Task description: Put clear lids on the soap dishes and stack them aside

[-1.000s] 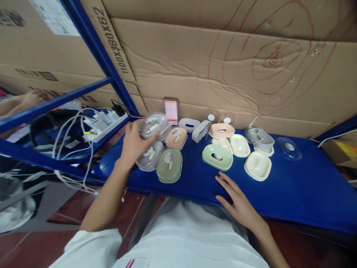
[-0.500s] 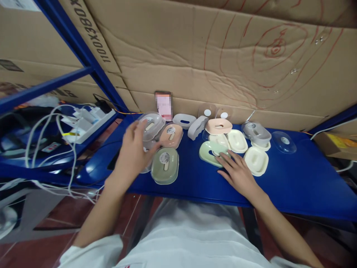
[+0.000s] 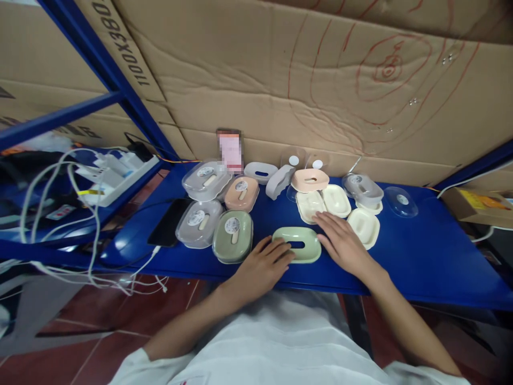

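Note:
A light green oval soap dish (image 3: 310,252) with a slot in its middle lies near the table's front edge. My left hand (image 3: 266,262) has its fingers curled over the left end of this dish. Beyond the dish's right end is my right hand (image 3: 344,243), fingers stretched out, with fingertips at the lower edge of a cream inner tray (image 3: 311,205). Two more cream trays, one behind (image 3: 336,201) and one to the right (image 3: 363,229), lie around that hand. To the left, a lidded green soap box (image 3: 233,238) sits close to my left hand.
Lidded soap boxes in grey (image 3: 199,224) and peach (image 3: 241,193) stand at the left, beside a black phone (image 3: 168,222) on a cable. A peach dish (image 3: 310,181) and a clear lid (image 3: 401,202) lie farther back. A lit phone (image 3: 231,151) leans on the cardboard wall (image 3: 224,69).
My left hand has come down and right from the lidded boxes to the green dish. The dish has slid towards me and turned level. My right hand's fingers have left it for the cream tray.

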A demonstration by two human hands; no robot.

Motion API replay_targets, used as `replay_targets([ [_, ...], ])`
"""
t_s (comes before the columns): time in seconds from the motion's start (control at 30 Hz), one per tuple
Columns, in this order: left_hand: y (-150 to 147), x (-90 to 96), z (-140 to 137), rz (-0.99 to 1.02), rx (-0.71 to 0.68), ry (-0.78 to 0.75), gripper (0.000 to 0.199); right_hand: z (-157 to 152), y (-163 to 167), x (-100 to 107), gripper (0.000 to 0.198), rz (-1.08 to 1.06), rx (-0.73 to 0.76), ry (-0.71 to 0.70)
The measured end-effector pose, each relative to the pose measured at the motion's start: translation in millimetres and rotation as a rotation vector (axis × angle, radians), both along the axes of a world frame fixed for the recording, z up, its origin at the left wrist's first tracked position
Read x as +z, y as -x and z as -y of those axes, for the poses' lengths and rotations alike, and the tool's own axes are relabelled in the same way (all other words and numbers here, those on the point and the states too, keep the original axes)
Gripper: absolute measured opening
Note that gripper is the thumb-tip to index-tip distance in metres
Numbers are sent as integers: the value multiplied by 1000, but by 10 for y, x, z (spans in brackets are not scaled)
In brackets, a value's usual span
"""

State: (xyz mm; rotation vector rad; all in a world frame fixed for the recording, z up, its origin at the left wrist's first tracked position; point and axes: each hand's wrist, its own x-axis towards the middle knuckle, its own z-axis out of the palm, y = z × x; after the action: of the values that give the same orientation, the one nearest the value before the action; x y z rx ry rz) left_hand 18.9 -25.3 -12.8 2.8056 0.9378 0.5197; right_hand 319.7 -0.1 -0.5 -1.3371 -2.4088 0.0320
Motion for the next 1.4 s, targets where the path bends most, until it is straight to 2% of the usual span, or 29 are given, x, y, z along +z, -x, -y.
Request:
replay_targets([
  [0.13,-62,-68,33,36,2,-2,31,-291,-58,-75,51,107,-78,-20],
  [0.23,-33,-128,15,127,13,1,31,-332,-106,-129,41,136,-80,-1],
  [0.4,33,-151,-1,381,44,35,30,-73,-174,-106,32,69,2,23],
  [0.5,18,-142,-5,448,71,43,33,174,-182,-131,32,-36,93,88],
  [0.63,-17,-143,-20,465,76,15,34,465,-190,-226,45,-153,149,142],
  [0.77,-23,-152,-32,454,90,13,34,669,-100,-293,52,-230,-67,100],
  [0.8,-21,-155,-35,448,95,22,35,706,-52,-304,60,-249,-123,120],
  [0.87,-16,-163,-42,430,87,44,36,759,61,-325,88,-286,-189,160],
  [0.93,-14,-176,-51,385,37,61,38,773,161,-340,108,-297,-185,159],
  [0.97,-14,-184,-57,351,2,67,40,766,197,-344,107,-283,-159,144],
  [1.03,-16,-200,-69,278,-49,77,42,734,235,-344,90,-228,-75,106],
  [1.1,-21,-214,-81,223,-56,91,45,695,238,-340,70,-183,-9,54],
  [1.17,-24,-221,-93,198,-48,95,44,668,228,-336,58,-167,2,-7],
  [1.4,-20,-226,-113,222,-38,68,35,674,224,-331,52,-160,11,-88],
])
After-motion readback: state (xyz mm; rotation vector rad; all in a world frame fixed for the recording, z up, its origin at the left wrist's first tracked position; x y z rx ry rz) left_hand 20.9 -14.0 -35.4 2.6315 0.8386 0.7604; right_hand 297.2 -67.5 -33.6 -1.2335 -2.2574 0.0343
